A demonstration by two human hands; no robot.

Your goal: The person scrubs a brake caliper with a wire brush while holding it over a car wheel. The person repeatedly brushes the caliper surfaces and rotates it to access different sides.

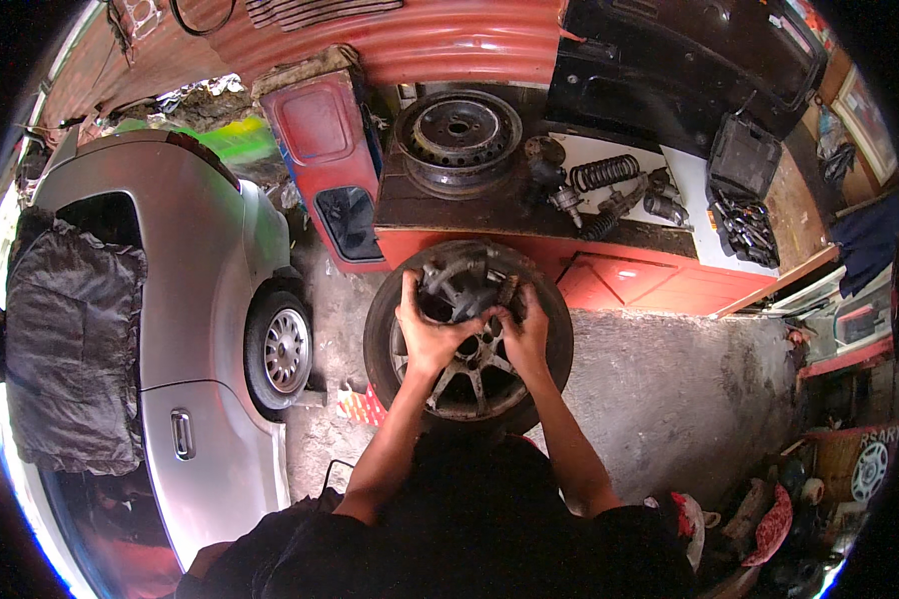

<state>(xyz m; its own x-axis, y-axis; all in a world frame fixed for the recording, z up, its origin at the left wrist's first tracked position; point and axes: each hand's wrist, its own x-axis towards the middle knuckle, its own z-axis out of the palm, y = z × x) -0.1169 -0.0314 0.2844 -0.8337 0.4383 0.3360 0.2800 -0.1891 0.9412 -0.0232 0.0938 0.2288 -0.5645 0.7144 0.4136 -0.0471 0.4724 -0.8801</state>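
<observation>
A wheel with a tyre [390, 374] and a spoked metal rim lies in front of me. Over the rim's far half I hold a dark, greasy metal part, which looks like a brake caliper [461, 288]. My left hand [430, 334] is closed on its left side, thumb reaching across the near edge. On the other side my right hand [525, 327] grips it, the two thumbs almost meeting. A small dark ribbed piece [507, 291] shows beside the right fingers; whether it belongs to the caliper I cannot tell.
Beyond the wheel stands a red cabinet [629, 282] bearing a bare steel rim [459, 125], a coil spring [605, 173], greasy parts and an open tool case [744, 195]. A silver car [205, 299] is at left. Assorted items, including a red cloth [772, 524], lie at lower right.
</observation>
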